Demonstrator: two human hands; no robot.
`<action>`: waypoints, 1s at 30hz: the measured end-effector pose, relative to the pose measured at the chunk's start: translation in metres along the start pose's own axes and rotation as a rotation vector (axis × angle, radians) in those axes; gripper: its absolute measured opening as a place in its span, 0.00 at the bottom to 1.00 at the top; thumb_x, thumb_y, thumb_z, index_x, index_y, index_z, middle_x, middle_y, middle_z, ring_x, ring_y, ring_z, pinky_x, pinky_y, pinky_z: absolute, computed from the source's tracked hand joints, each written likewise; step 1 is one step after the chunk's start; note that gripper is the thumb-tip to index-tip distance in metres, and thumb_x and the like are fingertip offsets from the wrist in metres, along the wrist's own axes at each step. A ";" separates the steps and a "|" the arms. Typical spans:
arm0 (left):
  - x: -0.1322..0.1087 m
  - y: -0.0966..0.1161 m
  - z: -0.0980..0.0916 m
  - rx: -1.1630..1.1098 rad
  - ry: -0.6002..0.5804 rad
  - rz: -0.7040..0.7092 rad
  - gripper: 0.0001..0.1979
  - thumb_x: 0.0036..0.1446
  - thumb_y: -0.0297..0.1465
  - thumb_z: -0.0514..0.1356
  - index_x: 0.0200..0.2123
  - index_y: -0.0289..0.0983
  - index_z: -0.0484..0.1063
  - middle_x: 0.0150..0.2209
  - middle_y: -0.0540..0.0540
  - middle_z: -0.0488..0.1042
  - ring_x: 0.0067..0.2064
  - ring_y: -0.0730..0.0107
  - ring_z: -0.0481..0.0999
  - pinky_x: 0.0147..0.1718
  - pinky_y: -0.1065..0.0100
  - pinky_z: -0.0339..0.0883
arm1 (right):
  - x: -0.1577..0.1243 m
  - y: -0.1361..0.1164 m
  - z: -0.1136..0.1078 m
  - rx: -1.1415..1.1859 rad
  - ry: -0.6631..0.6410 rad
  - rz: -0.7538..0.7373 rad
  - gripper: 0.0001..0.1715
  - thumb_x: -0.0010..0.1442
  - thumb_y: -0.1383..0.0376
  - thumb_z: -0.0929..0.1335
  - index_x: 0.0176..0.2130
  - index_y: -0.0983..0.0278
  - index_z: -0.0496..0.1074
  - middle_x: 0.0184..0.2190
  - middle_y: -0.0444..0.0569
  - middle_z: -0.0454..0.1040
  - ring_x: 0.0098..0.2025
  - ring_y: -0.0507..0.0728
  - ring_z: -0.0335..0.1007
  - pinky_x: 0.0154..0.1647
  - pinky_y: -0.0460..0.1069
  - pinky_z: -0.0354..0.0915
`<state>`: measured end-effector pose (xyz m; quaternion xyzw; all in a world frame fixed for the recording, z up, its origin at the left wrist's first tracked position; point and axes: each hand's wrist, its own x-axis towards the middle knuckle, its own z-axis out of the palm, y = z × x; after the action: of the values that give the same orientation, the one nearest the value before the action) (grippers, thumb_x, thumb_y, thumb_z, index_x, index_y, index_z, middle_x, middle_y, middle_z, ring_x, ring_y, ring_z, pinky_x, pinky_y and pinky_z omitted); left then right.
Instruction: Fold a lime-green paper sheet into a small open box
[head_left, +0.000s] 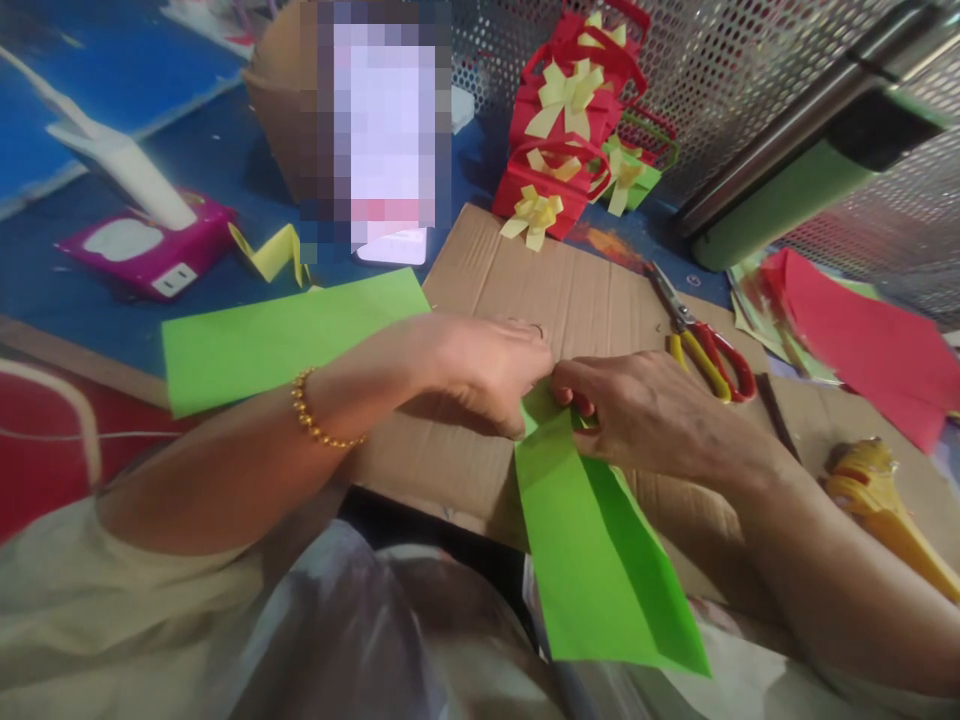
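- Green folded paper (574, 560) lies across the ribbed brown cardboard (540, 290), its near end jutting past the edge toward the person's lap.
- Right hand (637, 410): thumb and bent fingers grip the paper's far end. Left hand (484, 365): curled at that same end, seemingly pinching it too.
- One long fold looks made, its darker flap raised; the far end seems unfinished.
- By the left forearm, a flat green sheet (285, 335), smooth and oblong, shows no crease and looks unworked.
- Behind, boxy red paper bags (551, 185) with looped handles and spiky yellow bows (534, 212) appear complete.
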<state>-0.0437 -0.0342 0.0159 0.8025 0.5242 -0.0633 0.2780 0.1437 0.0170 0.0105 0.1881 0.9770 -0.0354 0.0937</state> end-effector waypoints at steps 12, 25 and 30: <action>0.002 -0.002 0.003 -0.051 0.012 -0.039 0.15 0.46 0.35 0.64 0.39 0.38 0.76 0.40 0.45 0.76 0.42 0.61 0.72 0.40 0.65 0.64 | -0.001 -0.003 0.004 -0.014 -0.017 0.023 0.11 0.55 0.57 0.67 0.38 0.59 0.73 0.31 0.53 0.80 0.27 0.60 0.69 0.27 0.53 0.49; 0.002 -0.003 0.004 -0.032 0.048 0.010 0.17 0.45 0.34 0.65 0.41 0.37 0.78 0.44 0.42 0.76 0.43 0.58 0.73 0.42 0.63 0.66 | 0.000 -0.004 0.006 0.020 -0.010 0.009 0.12 0.57 0.60 0.63 0.37 0.64 0.72 0.28 0.50 0.76 0.26 0.56 0.66 0.28 0.50 0.47; 0.000 -0.003 0.003 -0.083 0.037 -0.010 0.21 0.44 0.34 0.66 0.45 0.39 0.78 0.44 0.44 0.77 0.48 0.57 0.73 0.47 0.64 0.65 | 0.000 -0.004 0.006 0.029 -0.004 0.025 0.12 0.57 0.59 0.65 0.37 0.64 0.72 0.27 0.49 0.75 0.25 0.55 0.65 0.28 0.49 0.46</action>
<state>-0.0453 -0.0347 0.0124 0.7886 0.5355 -0.0279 0.3008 0.1432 0.0128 0.0046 0.2017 0.9738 -0.0489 0.0933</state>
